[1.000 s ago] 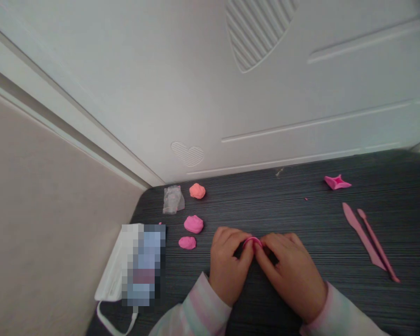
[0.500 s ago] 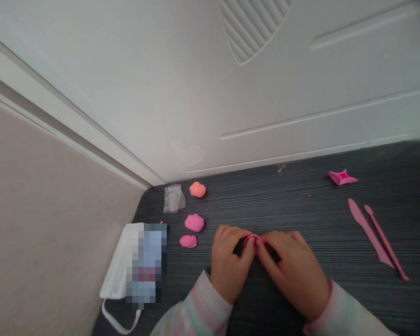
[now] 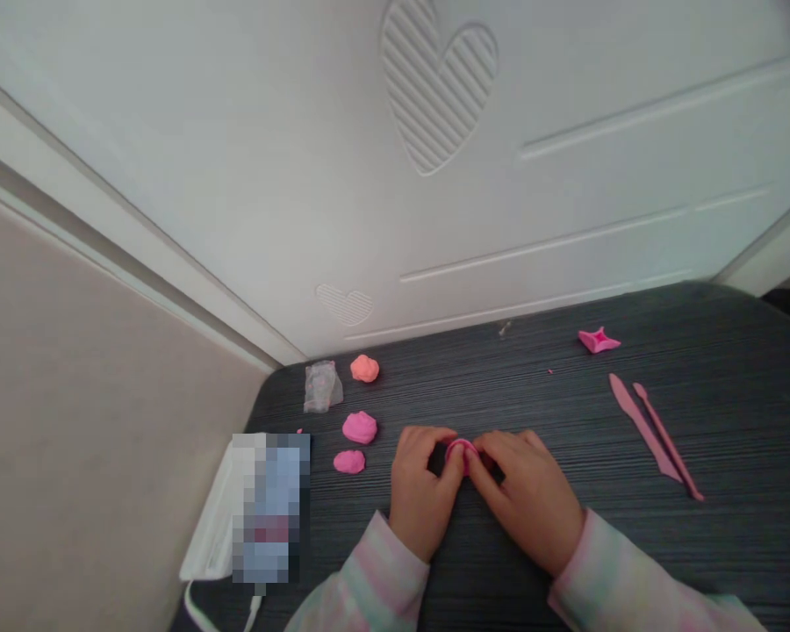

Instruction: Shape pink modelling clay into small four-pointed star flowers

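Note:
Between my two hands is a small piece of pink modelling clay (image 3: pixel 462 448) with a raised, rounded rim, held low over the dark table. My left hand (image 3: pixel 425 487) pinches its left side with thumb and forefinger. From the right, my right hand (image 3: pixel 533 496) grips it the same way, and both thumbs press on its middle. The fingers cover much of the clay. Left of my hands lie two pink clay lumps (image 3: pixel 360 427) and an orange clay lump (image 3: pixel 364 369). Farther right sits a pink clay shape with pointed corners (image 3: pixel 599 341).
Right of my hands lie a pink plastic knife (image 3: pixel 643 426) and a thin pink modelling stick (image 3: pixel 668 441). A crumpled clear bag (image 3: pixel 322 387) is at the back left. At left, a white object (image 3: pixel 214 518) with a cable adjoins a blurred-out item. A white panel (image 3: pixel 269 175) borders the dark table (image 3: pixel 500 386).
The camera view has shifted, so the table things appear farther left and more of the panel's heart shows. Both hands keep their pinch on the clay, with the thumbs pressed into it.

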Tool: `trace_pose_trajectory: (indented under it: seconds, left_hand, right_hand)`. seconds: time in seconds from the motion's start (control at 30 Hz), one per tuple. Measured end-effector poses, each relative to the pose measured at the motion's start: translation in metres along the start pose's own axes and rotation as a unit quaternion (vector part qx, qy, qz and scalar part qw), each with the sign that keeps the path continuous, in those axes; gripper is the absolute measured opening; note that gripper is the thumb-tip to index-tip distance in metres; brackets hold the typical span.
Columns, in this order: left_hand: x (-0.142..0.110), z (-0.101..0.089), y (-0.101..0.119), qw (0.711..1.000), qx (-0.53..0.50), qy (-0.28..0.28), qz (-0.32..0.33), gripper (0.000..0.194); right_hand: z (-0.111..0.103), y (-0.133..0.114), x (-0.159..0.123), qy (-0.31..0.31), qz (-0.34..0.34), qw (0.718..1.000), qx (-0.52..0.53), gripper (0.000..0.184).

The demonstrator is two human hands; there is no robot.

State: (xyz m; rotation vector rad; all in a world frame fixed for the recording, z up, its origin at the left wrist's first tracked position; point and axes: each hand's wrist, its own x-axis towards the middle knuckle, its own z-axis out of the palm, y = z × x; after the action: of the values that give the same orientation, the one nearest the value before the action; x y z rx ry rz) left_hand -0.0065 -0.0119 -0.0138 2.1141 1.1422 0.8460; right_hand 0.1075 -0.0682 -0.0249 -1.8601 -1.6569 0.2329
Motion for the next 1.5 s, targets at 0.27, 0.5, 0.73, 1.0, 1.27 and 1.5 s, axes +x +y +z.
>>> trace_pose_trajectory:
  seconds: [0.27, 0.5, 0.73, 1.0, 1.27, 1.5]
  left_hand:
    - [0.0, -0.002, 0.001, 1.0, -0.021, -0.019, -0.004, 0.009]
    - [0.001, -0.002, 0.003, 0.999, -0.015, -0.029, -0.004, 0.01]
    - [-0.001, -0.002, 0.001, 1.0, -0.007, -0.018, -0.008, 0.006]
    - [0.0, -0.002, -0.002, 1.0, -0.009, -0.011, 0.004, 0.007]
    - [0.0, 0.0, -0.004, 1.0, 0.003, -0.01, 0.021, 0.008]
    - [0.0, -0.001, -0.005, 0.999, -0.007, -0.017, 0.032, 0.008]
  right_hand:
    - [-0.003, -0.001, 0.002, -0.012, 0.015, 1.0, 0.02, 0.013]
    - [0.001, 0.003, 0.0, -0.011, 0.001, 0.999, 0.036, 0.012]
    - [0.001, 0.005, 0.0, 0.0, 0.014, 0.999, 0.043, 0.012]
    - [-0.003, 0.005, 0.003, -0.001, 0.023, 0.999, 0.04, 0.014]
    - [-0.006, 0.005, 0.003, -0.002, 0.02, 0.999, 0.036, 0.017]
    - [-0.008, 0.006, 0.003, -0.001, 0.02, 1.0, 0.015, 0.022]
